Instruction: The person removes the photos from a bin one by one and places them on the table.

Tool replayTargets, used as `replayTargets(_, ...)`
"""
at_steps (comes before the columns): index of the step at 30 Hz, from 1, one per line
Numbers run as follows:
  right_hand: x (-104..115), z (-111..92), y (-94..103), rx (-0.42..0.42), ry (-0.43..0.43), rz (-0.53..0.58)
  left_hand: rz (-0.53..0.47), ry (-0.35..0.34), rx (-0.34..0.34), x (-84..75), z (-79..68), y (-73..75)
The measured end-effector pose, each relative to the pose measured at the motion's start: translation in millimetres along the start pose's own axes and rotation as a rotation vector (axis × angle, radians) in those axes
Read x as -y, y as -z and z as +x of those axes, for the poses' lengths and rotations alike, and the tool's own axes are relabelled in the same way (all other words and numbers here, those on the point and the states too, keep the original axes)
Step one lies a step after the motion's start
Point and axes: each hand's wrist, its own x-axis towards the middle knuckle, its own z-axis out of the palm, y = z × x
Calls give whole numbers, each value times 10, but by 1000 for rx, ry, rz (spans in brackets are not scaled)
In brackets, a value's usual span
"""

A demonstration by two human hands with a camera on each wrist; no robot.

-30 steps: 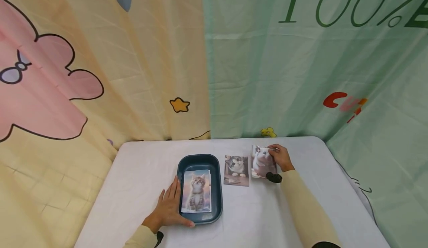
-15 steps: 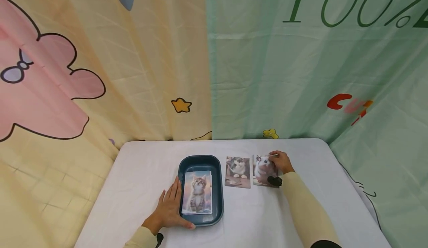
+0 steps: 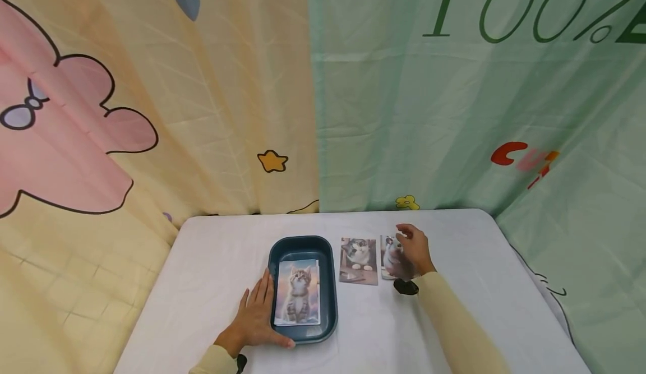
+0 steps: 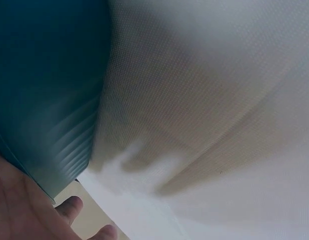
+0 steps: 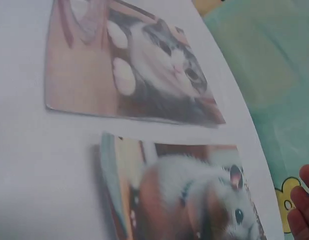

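Observation:
Along the left side of a dark teal tray point(image 3: 333, 301) lies my left hand point(image 3: 252, 317), fingers straight and thumb spread at the near corner. Inside the tray is a photo card of a striped kitten point(image 3: 298, 298), with other card edges just showing beneath. Right of the tray, a grey-and-white cat photo card point(image 3: 358, 262) lies flat. Next to it lies a hamster photo card point(image 3: 389, 259), partly covered in the head view by my right hand point(image 3: 416, 248). That hand hovers over the card holding nothing; its loosely bent fingertips point(image 5: 300, 200) appear apart from the card in the right wrist view.
Everything rests on a table with a white cloth point(image 3: 202, 273). Behind it hang a yellow curtain point(image 3: 227, 110) and a green curtain point(image 3: 378, 110). The hamster card's near edge looks slightly lifted in the right wrist view.
My right hand set the hamster card down beside the cat card, nearer than before, then let go and shifted slightly left and up. The left hand and tray stayed in place.

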Motion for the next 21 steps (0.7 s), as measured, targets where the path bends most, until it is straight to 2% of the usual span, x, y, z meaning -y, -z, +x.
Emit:
replayTargets(8,260,-227,-252,63,83,100,5,5,29,-63,-24,79)
replayTargets(14,471,-407,-504,151,141,183,-5,-2,20,-71,-40,104)
replayTargets(21,641,-586,-837,214,224,247,-4,-11,9,-59,-48,88)
